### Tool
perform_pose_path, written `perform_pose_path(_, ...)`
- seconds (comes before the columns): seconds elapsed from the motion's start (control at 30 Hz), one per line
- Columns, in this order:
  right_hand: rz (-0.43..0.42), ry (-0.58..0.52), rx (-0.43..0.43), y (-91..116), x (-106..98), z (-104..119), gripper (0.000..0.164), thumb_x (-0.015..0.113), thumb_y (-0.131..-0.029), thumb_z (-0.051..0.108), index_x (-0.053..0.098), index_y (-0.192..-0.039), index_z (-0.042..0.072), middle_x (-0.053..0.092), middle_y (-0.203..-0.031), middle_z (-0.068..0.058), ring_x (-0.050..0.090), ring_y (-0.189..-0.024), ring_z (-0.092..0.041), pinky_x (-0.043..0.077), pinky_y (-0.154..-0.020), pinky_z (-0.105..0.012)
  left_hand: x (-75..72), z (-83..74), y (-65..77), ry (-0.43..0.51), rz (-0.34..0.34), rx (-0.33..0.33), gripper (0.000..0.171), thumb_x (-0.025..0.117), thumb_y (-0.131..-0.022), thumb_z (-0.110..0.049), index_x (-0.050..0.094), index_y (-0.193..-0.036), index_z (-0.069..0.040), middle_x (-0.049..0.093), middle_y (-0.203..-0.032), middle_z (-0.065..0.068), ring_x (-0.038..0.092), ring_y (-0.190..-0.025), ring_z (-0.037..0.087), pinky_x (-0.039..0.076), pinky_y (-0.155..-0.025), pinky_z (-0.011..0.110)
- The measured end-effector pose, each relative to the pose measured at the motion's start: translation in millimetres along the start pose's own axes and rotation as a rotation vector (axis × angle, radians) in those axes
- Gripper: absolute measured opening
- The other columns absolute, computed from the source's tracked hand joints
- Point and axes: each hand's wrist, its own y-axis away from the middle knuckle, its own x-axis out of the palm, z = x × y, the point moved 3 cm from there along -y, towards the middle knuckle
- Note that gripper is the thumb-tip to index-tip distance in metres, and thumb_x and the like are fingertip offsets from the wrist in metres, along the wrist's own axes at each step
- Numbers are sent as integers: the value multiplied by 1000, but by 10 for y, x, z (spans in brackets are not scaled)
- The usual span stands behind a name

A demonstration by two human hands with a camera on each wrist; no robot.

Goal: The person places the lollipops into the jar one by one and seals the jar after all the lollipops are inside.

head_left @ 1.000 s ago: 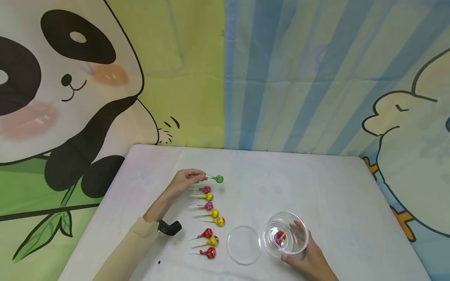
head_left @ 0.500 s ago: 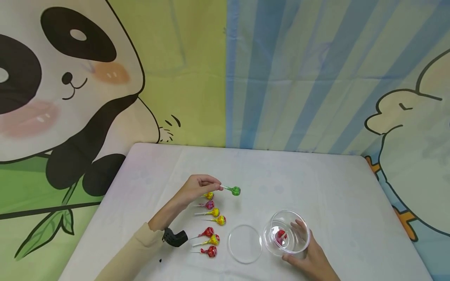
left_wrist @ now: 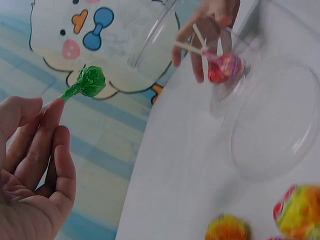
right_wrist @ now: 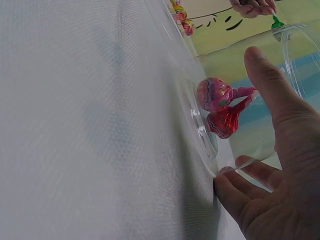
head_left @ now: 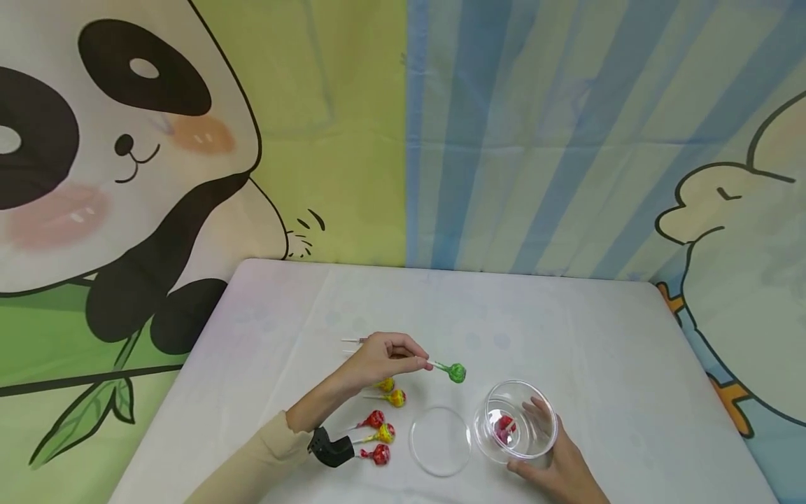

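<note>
My left hand (head_left: 392, 360) pinches a green lollipop (head_left: 457, 372) by its white stick, head pointing right, in the air left of a clear plastic jar (head_left: 534, 441). My right hand (head_left: 559, 463) grips that jar round its side, thumb on one side and fingers on the other. Inside the jar, a pink lollipop (right_wrist: 215, 94) and a red lollipop (right_wrist: 224, 123) rest heads down at the bottom, as the right wrist view shows. A clear round lid (head_left: 440, 442) lies flat on the table between the jar and the lollipop row.
A column of lollipops, among them a yellow one (head_left: 396, 397) and a red one (head_left: 380, 455), lies on the white-covered table (head_left: 567, 336). My left forearm and its black wrist camera (head_left: 331, 448) hide parts of them. A cartoon-printed curtain (head_left: 340, 140) stands behind.
My left hand has carried the green lollipop rightward and toward me, from the far end of the column to near the jar. The right hand and jar have stayed in place.
</note>
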Motion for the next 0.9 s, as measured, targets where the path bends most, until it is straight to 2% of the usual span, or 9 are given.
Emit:
perform_pose_path(0.03, 0, 7, 7, 4, 2, 0, 111, 95, -55, 30, 34, -147, 19, 56, -135, -12, 32, -118, 27, 15, -92, 7, 49, -16, -6, 7, 15, 10, 24, 66, -93, -22, 69, -107, -3, 74, -105, 12, 70, -99, 18, 53, -83, 19)
perform_pose_path(0.13, -3, 6, 4, 13, 0, 6, 112, 95, -54, 29, 34, -147, 16, 56, -135, -12, 32, -117, 27, 16, -92, 7, 191, -69, -26, 34, 66, 30, 21, 66, -92, -18, 69, -105, -2, 74, -104, 16, 71, -100, 22, 54, -84, 23)
perform_pose_path(0.3, -11, 15, -15, 9, -8, 13, 112, 95, -54, 29, 35, -147, 13, 57, -134, -12, 34, -118, 26, 19, -93, 6, 362, -158, -43, 46, 127, 40, 19, 67, -92, -16, 69, -104, -1, 74, -104, 17, 71, -97, 13, 55, -87, 25)
perform_pose_path(0.47, -9, 35, -15, -11, 0, 13, 111, 95, -54, 32, 35, -146, 14, 57, -134, -12, 37, -117, 23, 18, -92, 6, 444, -205, -58, 56, 148, 63, 17, 66, -91, -12, 69, -104, 0, 73, -104, 19, 71, -93, 7, 56, -85, 23)
perform_pose_path(0.63, -3, 28, 3, -13, -5, 18, 112, 95, -54, 32, 34, -147, 13, 57, -135, -12, 33, -117, 26, 15, -92, 8, 513, -195, -88, 53, 178, 88, 17, 66, -91, -10, 68, -104, 1, 72, -105, 22, 70, -92, 4, 57, -83, 23)
perform_pose_path(0.9, 17, 65, 69, -4, 8, 11, 111, 94, -56, 38, 34, -146, 16, 58, -136, -7, 34, -115, 26, 18, -91, 6, 577, -182, -105, 28, 189, 59, 17, 67, -91, -13, 70, -104, -2, 74, -104, 16, 70, -90, 4, 57, -79, 21)
